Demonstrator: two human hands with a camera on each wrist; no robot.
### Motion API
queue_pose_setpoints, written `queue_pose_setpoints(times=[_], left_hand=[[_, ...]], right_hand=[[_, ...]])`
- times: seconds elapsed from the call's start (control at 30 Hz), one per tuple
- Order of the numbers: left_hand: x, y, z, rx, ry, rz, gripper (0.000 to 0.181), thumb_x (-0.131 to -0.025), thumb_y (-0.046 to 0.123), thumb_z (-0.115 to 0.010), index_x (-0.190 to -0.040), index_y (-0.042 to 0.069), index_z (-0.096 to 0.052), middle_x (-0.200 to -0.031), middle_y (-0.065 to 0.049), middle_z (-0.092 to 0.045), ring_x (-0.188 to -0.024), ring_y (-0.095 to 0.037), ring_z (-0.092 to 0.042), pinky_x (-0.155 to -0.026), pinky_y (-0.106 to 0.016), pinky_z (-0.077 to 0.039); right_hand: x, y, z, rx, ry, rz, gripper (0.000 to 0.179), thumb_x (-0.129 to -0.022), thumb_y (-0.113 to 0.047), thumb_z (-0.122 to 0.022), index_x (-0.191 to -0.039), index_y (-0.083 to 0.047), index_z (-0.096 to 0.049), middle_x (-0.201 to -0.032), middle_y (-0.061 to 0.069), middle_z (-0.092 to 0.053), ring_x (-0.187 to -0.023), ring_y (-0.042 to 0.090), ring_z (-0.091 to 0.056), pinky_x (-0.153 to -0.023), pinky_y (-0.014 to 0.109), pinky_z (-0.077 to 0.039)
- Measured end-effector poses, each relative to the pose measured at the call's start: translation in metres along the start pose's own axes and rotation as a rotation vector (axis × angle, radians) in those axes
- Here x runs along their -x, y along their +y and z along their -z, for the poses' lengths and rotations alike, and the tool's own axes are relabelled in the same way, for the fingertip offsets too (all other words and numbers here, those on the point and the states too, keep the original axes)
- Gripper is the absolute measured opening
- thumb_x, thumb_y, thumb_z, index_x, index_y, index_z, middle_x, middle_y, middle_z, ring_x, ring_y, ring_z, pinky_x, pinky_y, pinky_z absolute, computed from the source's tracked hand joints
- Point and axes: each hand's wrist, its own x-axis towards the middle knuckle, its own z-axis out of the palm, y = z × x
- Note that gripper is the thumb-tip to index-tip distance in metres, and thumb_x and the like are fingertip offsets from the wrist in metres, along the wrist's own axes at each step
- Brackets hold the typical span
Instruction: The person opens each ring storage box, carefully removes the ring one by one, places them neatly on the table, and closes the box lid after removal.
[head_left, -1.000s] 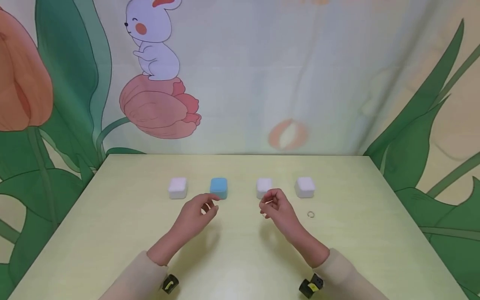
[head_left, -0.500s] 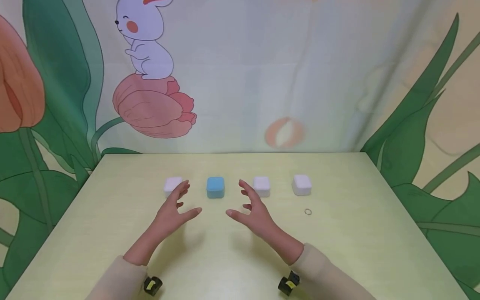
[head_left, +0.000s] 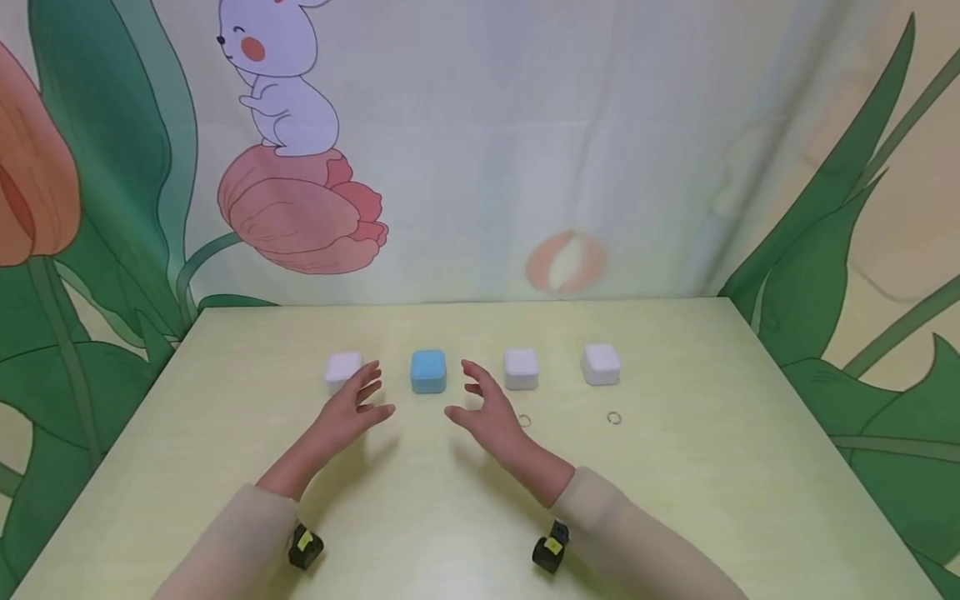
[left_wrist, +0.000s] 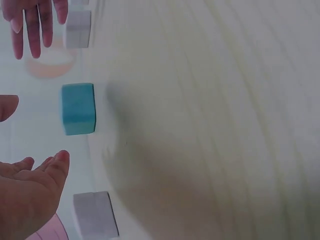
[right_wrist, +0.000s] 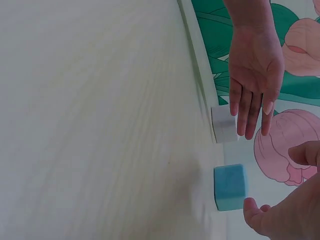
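Note:
My left hand point(head_left: 345, 414) is held over the table with fingers extended and thumb apart, holding nothing. It partly covers a white rounded block point(head_left: 341, 370) in the head view. Facing it, my right hand point(head_left: 491, 414) has its fingers loosely stretched and is empty too. A blue rounded block point(head_left: 428, 372) stands beyond the gap between the hands, touched by neither. To its right sit a second white block point(head_left: 521, 369) and a third white block point(head_left: 601, 364). In the left wrist view the blue block point(left_wrist: 78, 109) lies beyond the left fingertips.
A small metal-looking ring point(head_left: 608, 417) lies in front of the rightmost block. Another small ring point(head_left: 529, 422) shows beside the right hand. The pale table point(head_left: 675, 500) ends at a printed curtain point(head_left: 465, 167). Dark wrist devices, such as the left one point(head_left: 306, 547), hang under both sleeves.
Both hands were loosely curled, the right before a white block. Their fingers have spread and both have shifted left. A ring formerly hidden by the right hand now shows. The blocks stay put.

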Motion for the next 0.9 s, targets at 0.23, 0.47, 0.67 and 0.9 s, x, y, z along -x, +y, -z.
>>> queue_pose_setpoints(times=[0.23,0.47,0.67,0.9], left_hand=[[-0.015,0.003,-0.002,0.010,-0.022,0.018,0.080,-0.101,0.012,-0.059,-0.162,-0.004,-0.009,-0.169,-0.029,-0.017,-0.156,-0.046,-0.022,-0.126,-0.058,-0.029],[-0.034,0.000,-0.003,0.009,-0.045,0.021,0.081,-0.100,0.009,-0.060,-0.162,-0.005,-0.010,-0.168,-0.031,-0.018,-0.156,-0.047,-0.024,-0.126,-0.058,-0.029],[-0.050,-0.005,-0.008,-0.006,-0.044,0.065,0.083,-0.097,0.008,-0.061,-0.162,-0.005,-0.010,-0.168,-0.031,-0.018,-0.156,-0.046,-0.022,-0.127,-0.056,-0.028],[-0.063,-0.007,-0.013,-0.004,-0.063,0.049,0.087,-0.093,0.005,-0.064,-0.161,-0.007,-0.011,-0.167,-0.032,-0.018,-0.156,-0.046,-0.022,-0.127,-0.055,-0.027]], right_hand=[[-0.015,0.000,-0.006,0.056,0.014,-0.008,0.070,-0.092,-0.007,-0.069,-0.156,-0.008,-0.040,-0.161,0.017,-0.043,-0.143,0.038,-0.048,-0.108,0.053,-0.052],[-0.033,0.000,-0.008,0.070,-0.030,-0.052,0.071,-0.093,-0.006,-0.068,-0.157,-0.006,-0.037,-0.162,0.019,-0.040,-0.144,0.041,-0.046,-0.111,0.053,-0.050],[-0.049,0.001,-0.010,0.138,-0.105,-0.091,0.077,-0.092,-0.005,-0.070,-0.159,-0.005,-0.032,-0.164,0.021,-0.036,-0.146,0.041,-0.044,-0.115,0.051,-0.047],[-0.060,0.001,-0.013,0.123,-0.080,-0.122,0.077,-0.091,-0.001,-0.069,-0.159,-0.005,-0.032,-0.165,0.020,-0.036,-0.147,0.040,-0.044,-0.116,0.050,-0.047]])
